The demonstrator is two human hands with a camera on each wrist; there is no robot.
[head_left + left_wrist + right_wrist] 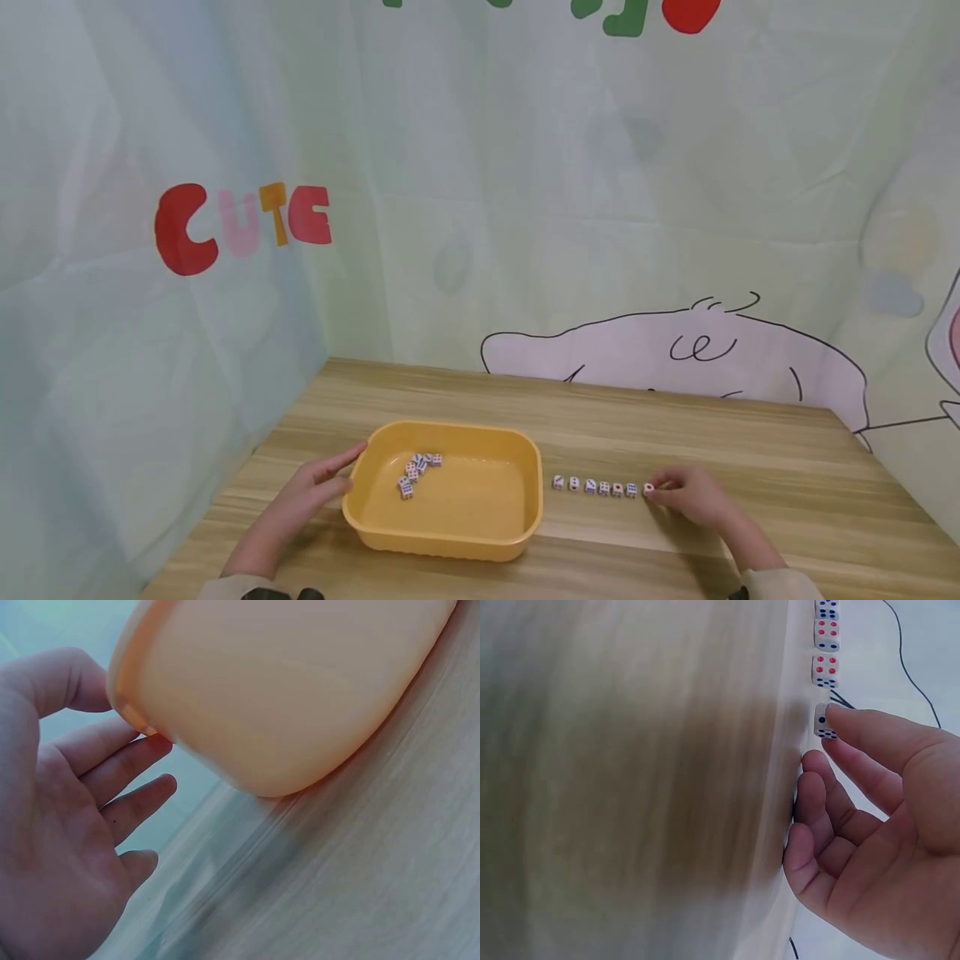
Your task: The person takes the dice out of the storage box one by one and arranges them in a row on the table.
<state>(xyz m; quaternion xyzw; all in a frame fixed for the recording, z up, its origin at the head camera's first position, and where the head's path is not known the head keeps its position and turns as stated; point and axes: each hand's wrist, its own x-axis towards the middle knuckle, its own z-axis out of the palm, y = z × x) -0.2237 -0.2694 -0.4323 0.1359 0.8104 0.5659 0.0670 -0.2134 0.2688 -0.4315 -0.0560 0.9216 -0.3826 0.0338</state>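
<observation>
Nearest the viewer, the yellow tray (450, 533) sits on the wooden counter (750, 450), and everything else places itself around it. The left hand (303, 496) lies just left of the tray, its fingers (124, 761) straight and loosely spread, the tips touching the tray's left rim without gripping it. Just right of the tray runs a row of dice (596, 487), seven in all counting the one at the far right end. That end die (824, 721) sits under the fingers (870, 739) of the right hand (693, 496): the index fingertip rests on its top edge, while the other fingers curl loosely beside it; whether the thumb also pinches the die cannot be told. In the right wrist view three more dice of the row lie just beyond the touched one, in line and close together. Inside the tray, toward its back left part, lies a loose cluster of dice (416, 471), about seven, too small and bunched to count surely. Behind the counter hangs a pale backdrop (525, 208) with coloured letters (240, 225) up and left of the tray.
</observation>
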